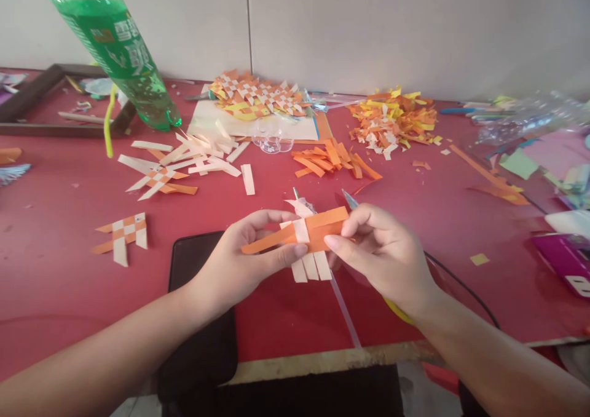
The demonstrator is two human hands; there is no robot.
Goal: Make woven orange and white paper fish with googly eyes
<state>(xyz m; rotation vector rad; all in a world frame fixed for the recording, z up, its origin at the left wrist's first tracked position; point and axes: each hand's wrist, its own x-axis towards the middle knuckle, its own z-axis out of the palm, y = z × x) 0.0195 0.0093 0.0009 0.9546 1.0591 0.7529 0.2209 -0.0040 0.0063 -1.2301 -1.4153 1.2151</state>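
"Head view: where's the orange-and-cream paper weave [322, 229]?"

"Between both hands, above the red tabletop [276, 325], near its front edge. Left thumb and fingers clamp its left part; the right hand [385, 254] pinches its right end."

"Room?"

"Tabletop stretches rightward past a black cable [461, 281] to a yellow scrap [479, 259]; a black slab [198, 361] lies beneath the left hand [239, 251]."

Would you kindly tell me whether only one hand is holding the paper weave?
No, the left hand and the right hand both hold the orange-and-white paper weave.
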